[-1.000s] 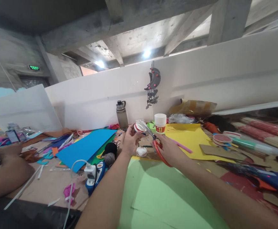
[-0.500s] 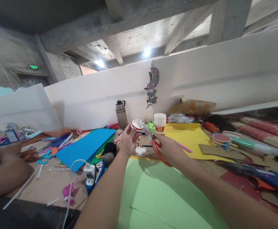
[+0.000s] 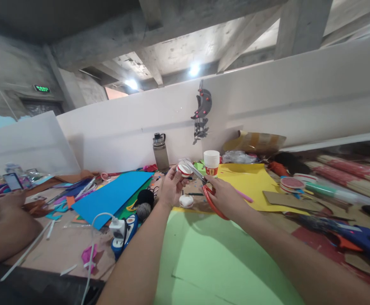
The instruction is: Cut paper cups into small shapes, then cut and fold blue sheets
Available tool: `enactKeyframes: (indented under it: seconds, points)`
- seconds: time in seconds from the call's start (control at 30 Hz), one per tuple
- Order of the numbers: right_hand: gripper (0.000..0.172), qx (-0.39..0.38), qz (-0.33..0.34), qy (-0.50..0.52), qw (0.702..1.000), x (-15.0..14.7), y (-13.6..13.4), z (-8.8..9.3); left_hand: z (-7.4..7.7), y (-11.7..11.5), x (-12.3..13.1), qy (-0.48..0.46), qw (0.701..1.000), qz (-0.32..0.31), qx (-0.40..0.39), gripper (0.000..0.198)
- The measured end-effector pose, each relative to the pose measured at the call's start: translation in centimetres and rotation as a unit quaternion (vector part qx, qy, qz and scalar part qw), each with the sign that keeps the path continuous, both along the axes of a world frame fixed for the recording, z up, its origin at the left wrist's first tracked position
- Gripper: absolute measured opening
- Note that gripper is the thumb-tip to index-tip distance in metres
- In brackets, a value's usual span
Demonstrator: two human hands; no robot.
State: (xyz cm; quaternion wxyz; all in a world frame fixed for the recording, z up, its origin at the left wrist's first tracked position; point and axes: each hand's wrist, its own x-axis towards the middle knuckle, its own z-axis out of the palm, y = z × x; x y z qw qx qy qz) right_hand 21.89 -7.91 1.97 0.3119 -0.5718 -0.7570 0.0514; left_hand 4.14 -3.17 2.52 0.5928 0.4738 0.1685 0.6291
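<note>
A green sheet (image 3: 210,262) lies under both wrists. The left hand (image 3: 171,188) pinches a paper cup (image 3: 185,169) in its fingertips, held up off the table. Just to that grip's right, the right hand (image 3: 226,197) clenches red-handled scissors (image 3: 207,192), whose blades reach the cup. Beyond the grip stand a cup stack (image 3: 212,162) and a bottle (image 3: 161,152).

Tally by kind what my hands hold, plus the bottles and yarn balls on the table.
Scissors, in right hand: 1
Round red-and-white piece, in left hand: 1
Bottle: 1
Yarn balls, black and grey: 2
Total: 5
</note>
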Motion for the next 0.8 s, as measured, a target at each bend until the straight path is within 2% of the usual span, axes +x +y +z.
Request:
enactKeyframes:
  seconds: [0.27,0.57,0.8]
  points:
    - [0.041,0.016,0.010,-0.021,1.000,-0.07,-0.19,0.07,0.19,0.48,-0.37,-0.023,1.000,0.020,-0.005,0.035]
    - [0.037,0.008,0.018,-0.028,0.999,-0.33,-0.43,-0.03,0.37,0.83,-0.72,-0.054,0.996,0.024,-0.067,0.038]
    - [0.044,0.010,0.007,-0.016,1.000,0.01,0.18,-0.50,0.00,0.63,-0.40,-0.027,0.996,-0.039,-0.073,0.034]
